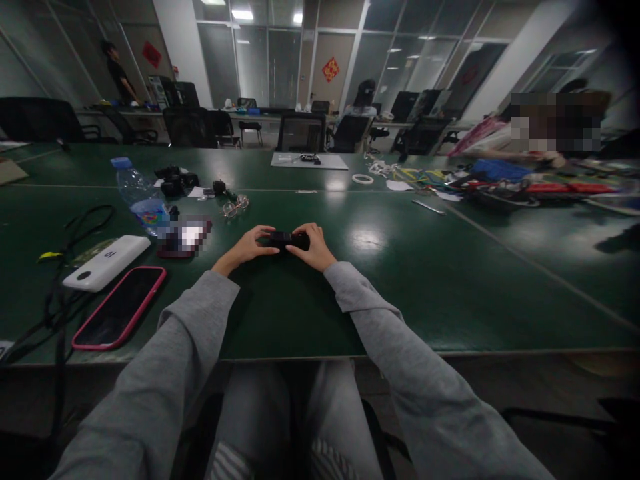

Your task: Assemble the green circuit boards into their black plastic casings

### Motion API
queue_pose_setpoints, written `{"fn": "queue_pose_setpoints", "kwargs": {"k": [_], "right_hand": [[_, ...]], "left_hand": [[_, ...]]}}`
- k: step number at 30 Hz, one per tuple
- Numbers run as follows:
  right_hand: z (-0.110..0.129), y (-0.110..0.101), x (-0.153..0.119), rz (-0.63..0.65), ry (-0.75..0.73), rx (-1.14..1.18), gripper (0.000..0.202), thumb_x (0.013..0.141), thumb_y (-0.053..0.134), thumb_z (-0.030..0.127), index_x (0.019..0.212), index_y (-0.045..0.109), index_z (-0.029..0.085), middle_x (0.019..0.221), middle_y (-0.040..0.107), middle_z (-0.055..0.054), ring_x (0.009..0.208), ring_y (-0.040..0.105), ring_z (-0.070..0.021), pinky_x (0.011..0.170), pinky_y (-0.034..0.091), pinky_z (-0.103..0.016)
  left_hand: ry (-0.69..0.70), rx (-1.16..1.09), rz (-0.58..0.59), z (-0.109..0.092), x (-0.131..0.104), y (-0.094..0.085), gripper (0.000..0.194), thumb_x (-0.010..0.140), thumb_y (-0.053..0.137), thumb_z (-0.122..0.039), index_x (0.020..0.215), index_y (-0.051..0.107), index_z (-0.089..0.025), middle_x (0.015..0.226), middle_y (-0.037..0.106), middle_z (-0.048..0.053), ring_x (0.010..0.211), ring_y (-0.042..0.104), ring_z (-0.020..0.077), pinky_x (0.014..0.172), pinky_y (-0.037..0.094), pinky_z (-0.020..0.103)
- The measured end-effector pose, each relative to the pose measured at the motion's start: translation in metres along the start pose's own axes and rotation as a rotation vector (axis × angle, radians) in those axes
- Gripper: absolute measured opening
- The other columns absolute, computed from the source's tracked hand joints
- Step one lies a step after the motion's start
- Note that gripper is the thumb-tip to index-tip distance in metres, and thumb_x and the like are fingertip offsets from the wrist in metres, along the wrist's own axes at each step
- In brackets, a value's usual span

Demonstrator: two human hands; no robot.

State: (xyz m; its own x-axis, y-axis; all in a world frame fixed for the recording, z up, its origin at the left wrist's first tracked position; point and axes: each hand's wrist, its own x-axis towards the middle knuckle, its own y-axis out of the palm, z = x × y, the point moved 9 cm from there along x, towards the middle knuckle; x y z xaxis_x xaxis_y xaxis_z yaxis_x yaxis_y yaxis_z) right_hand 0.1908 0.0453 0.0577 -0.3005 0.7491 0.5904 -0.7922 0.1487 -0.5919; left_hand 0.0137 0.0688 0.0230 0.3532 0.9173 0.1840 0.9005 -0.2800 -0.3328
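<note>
A small black oblong object (pixel 284 239) is between my two hands, just above or on the green table (pixel 300 307); its exact kind is too dark to make out. My left hand (pixel 253 245) grips its left end between thumb and fingers. On the right end, my right hand (pixel 313 247) is closed, with the thumb along the near side and the fingers curled over the top. Beyond my left hand lies a pair of thin-framed glasses (pixel 235 207).
To my left are a pink-cased phone (pixel 120 310), a white power bank (pixel 107 262), a second phone (pixel 185 239), a plastic bottle (pixel 143 197) and black cables (pixel 60 307). A metal pen-like rod (pixel 428 207) and white tape ring (pixel 363 179) lie farther right. People sit and stand beyond.
</note>
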Motion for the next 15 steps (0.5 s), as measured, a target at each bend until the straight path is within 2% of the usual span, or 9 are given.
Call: {"fn": "queue_pose_setpoints", "kwargs": {"k": [4,11,15], "right_hand": [[-0.013,0.003,-0.001,-0.014,0.099,0.2,0.03,0.085,0.058,0.047,0.102,0.055,0.021,0.101,0.059,-0.007,0.098,0.056,-0.0224,0.092,0.045,-0.041],[-0.044,-0.001,-0.002,-0.148,0.277,0.3,0.042,0.086,0.052,0.058,0.105,0.054,0.021,0.105,0.061,-0.009,0.102,0.057,-0.0224,0.093,0.045,-0.042],[-0.05,-0.002,-0.003,-0.147,0.353,0.371,0.047,0.086,0.046,0.064,0.103,0.056,0.021,0.094,0.064,-0.006,0.093,0.061,-0.0201,0.091,0.046,-0.039]], "left_hand": [[-0.016,0.083,-0.003,0.0,0.0,-0.001,0.065,0.058,0.085,-0.031,0.115,0.059,-0.016,0.123,0.06,0.015,0.112,0.058,0.0266,0.093,0.047,0.046],[-0.037,0.095,0.011,0.001,-0.001,0.0,0.066,0.06,0.084,-0.034,0.119,0.058,-0.016,0.125,0.059,0.014,0.111,0.057,0.0264,0.095,0.046,0.046],[-0.024,0.053,0.039,0.002,-0.001,0.003,0.066,0.064,0.082,-0.033,0.123,0.056,-0.018,0.129,0.056,0.013,0.104,0.06,0.0222,0.091,0.048,0.04]]}}
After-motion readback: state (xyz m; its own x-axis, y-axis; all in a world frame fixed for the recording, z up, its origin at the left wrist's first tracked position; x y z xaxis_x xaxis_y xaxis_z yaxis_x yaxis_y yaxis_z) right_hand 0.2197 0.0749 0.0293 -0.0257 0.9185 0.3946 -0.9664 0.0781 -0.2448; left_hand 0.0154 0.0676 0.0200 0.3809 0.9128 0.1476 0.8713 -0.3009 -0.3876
